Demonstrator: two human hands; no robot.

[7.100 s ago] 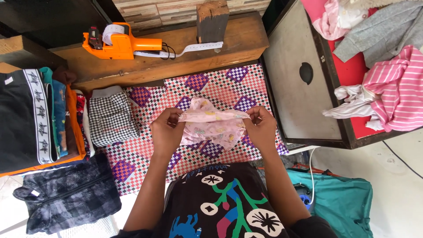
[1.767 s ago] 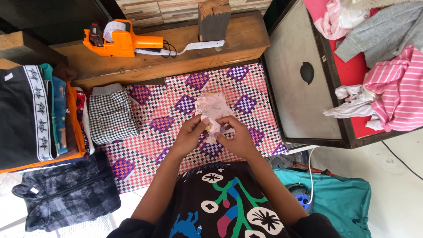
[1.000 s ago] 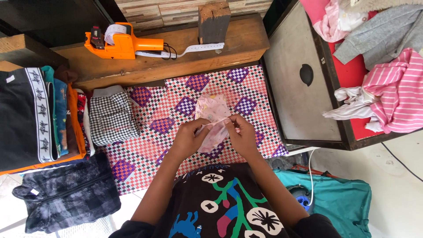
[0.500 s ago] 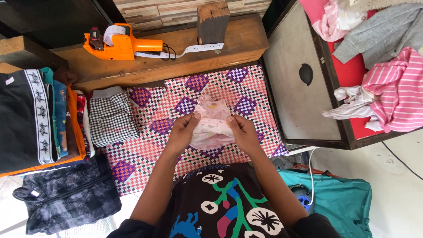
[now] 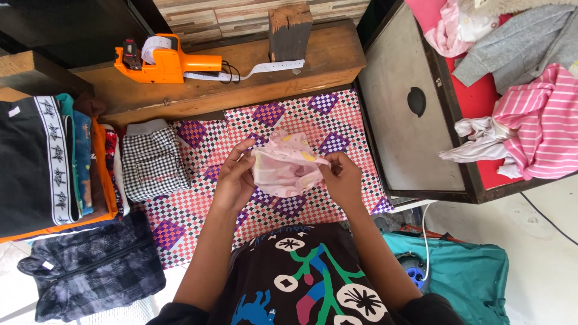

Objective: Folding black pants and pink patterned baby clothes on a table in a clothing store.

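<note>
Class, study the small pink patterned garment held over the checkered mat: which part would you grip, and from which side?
Grip the pink garment at its two outer edges, coming in from left and right, as the left hand and right hand do. It is soft and bunched between them above the checkered mat, so side pinches probably keep it spread and flat.

Open checkered mat (image 5: 198, 207) lies bare ahead and below the hands; to the left the folded checked shorts (image 5: 152, 162) crowd in, the wooden bench (image 5: 241, 78) (orange label gun (image 5: 165, 60) on top) walls the far side.
</note>
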